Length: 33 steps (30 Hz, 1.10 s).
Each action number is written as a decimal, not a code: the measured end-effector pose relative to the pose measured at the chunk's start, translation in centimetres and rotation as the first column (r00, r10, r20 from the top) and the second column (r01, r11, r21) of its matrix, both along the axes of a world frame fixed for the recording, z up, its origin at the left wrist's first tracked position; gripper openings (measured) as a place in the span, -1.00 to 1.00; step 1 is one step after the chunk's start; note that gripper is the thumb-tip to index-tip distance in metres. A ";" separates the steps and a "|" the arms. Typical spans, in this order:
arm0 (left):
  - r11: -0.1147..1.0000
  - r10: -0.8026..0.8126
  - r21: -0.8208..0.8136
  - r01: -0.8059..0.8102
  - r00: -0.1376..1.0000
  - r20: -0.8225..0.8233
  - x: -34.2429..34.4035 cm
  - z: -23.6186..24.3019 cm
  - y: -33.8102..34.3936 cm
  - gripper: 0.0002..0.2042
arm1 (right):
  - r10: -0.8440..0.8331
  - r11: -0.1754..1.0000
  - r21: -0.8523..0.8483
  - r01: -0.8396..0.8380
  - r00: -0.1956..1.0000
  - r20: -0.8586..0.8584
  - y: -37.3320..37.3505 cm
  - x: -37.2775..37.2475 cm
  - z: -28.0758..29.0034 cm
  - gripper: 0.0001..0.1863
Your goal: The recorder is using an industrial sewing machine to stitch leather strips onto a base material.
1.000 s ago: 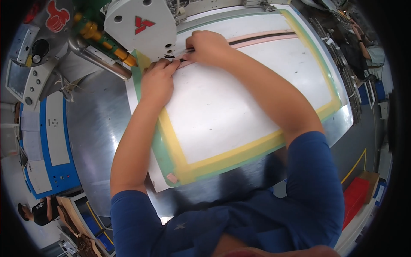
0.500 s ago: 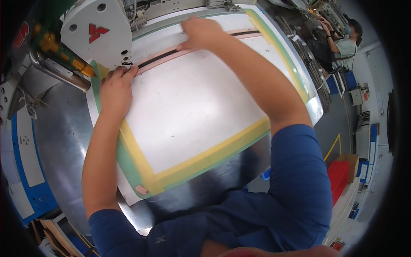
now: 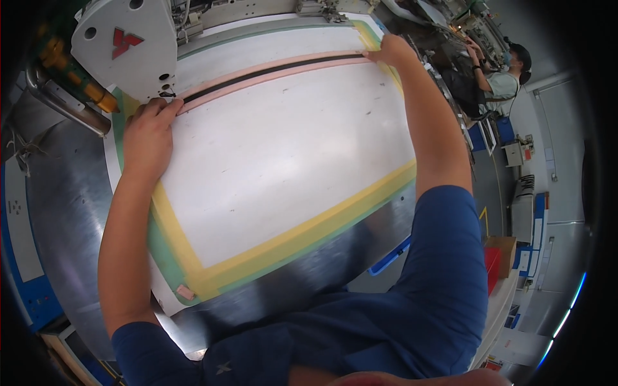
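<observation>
A long black strip with pink borders (image 3: pixel 271 66) runs across a white board (image 3: pixel 290 148) edged in yellow and green tape. My left hand (image 3: pixel 148 135) is at the strip's left end, its curled fingers pressed together on it. Just above that hand is a white machine head (image 3: pixel 122 51) with a red emblem. At the strip's far right end, my right hand (image 3: pixel 394 51) has bent fingers and thumb closed on it; some fingertips are hidden.
A steel table (image 3: pixel 64 206) lies under the board. A steel tube (image 3: pixel 77 109) and gold fitting (image 3: pixel 100 96) stand at the left. A co-worker (image 3: pixel 499 83) works at machinery on the right, near a red box (image 3: pixel 492 264) and cardboard box (image 3: pixel 505 254).
My right hand has moved right along the strip from near my left hand to the far end, uncovering the strip between them. The whole view has also shifted, putting the board further left.
</observation>
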<state>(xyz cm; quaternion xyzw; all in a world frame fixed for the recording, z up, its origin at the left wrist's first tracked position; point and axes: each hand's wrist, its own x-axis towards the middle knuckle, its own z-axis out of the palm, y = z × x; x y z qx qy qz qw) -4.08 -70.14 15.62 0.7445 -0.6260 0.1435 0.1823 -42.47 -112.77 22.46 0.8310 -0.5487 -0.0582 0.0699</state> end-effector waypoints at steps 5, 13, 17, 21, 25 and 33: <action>1.000 0.018 0.011 -0.018 1.000 -0.022 -0.4 0.2 0.1 -0.60 | -0.234 0.970 0.088 0.228 0.970 0.066 -1.5 -2.0 -1.6 -0.35; 1.000 0.014 -0.011 -0.015 1.000 -0.020 -0.2 0.0 0.3 -0.62 | 0.117 0.990 -0.122 -0.071 0.895 0.430 6.0 -1.5 -4.5 -0.67; 1.000 0.012 -0.010 -0.012 1.000 -0.020 -0.2 0.0 0.0 -0.63 | 0.084 0.987 -0.160 -0.015 0.897 0.434 5.9 -2.0 -5.2 -0.63; 0.997 -0.038 -0.064 0.033 0.997 -0.071 0.3 -0.2 0.3 -0.62 | -0.077 0.997 0.025 0.073 0.969 0.233 5.4 1.3 -2.6 -0.66; 0.994 -0.112 -0.007 0.112 0.982 -0.152 0.6 -0.1 0.8 -0.59 | 0.035 0.996 0.075 -0.038 0.999 0.036 9.7 8.6 -1.6 -0.70; 0.990 -0.136 -0.052 0.130 0.985 -0.110 1.2 0.4 2.0 -0.68 | 0.548 0.784 0.052 -0.618 0.730 0.408 29.4 21.7 -3.3 -0.66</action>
